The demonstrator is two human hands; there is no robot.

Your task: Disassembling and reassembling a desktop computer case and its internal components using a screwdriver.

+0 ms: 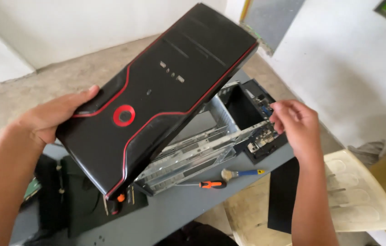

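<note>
1. Your left hand (pixel 51 116) grips the edge of the black front panel with red trim (pixel 156 91), fingers closed round it; the panel tilts above the bare metal computer case (pixel 202 146). Support it firmly.
2. Your right hand (pixel 295 123) has its fingers curled at the case's rear corner; whether they pinch anything, I cannot tell.
3. Mind the orange-handled screwdriver (pixel 211 184) and small brush (pixel 240 173) on the grey table (pixel 179 209), just beside the case.
4. A cream plastic chair (pixel 357 196) crowds your right.
</note>
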